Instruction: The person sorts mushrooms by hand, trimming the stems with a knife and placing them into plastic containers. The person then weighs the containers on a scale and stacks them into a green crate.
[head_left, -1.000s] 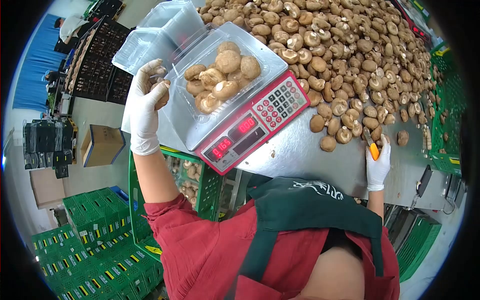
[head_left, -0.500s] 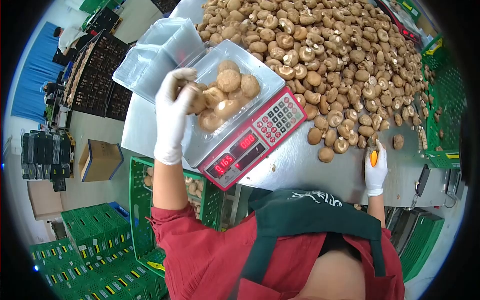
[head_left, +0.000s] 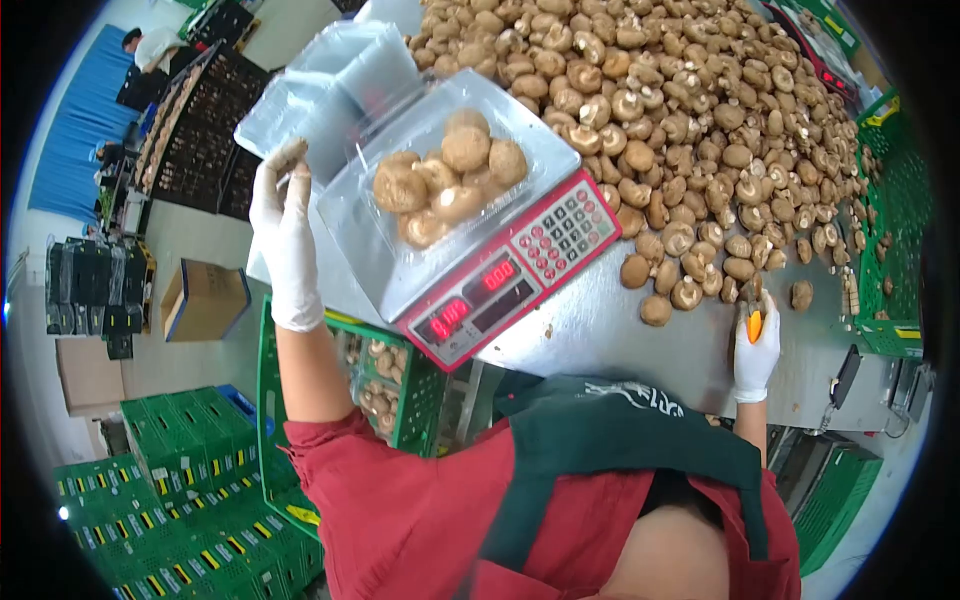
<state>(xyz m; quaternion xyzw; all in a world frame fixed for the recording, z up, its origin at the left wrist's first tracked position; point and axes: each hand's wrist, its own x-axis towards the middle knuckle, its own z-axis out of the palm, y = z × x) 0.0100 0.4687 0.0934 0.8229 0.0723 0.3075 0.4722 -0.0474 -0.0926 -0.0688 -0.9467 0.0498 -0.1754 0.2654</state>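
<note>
My left hand [head_left: 283, 240], in a dirty-tipped white glove, is raised just left of the scale [head_left: 535, 250]. Its fingers are stretched out with nothing in them, close to the stacked clear plastic trays [head_left: 335, 85]. On the scale's plate sits a clear plastic tray [head_left: 475, 100] holding several brown mushrooms [head_left: 465, 150]. At the right, my gloved right hand [head_left: 757, 355] rests at the table's near side, closed around an orange-handled tool [head_left: 755, 326]. The tool's far end lies against the edge of the mushroom pile, and its kind cannot be made out.
A big heap of mushrooms [head_left: 660, 100] covers the back of the metal table [head_left: 590, 320]. Below the table edge stands a green crate [head_left: 415, 400] with packed mushrooms. More green crates [head_left: 185, 450] and a cardboard box [head_left: 205, 300] are on the left floor. A person [head_left: 158, 50] is far back left.
My left hand has let go of a mushroom in the tray on the scale and moved left, away from it. The red weight reading has changed. My right hand stays nearly still.
</note>
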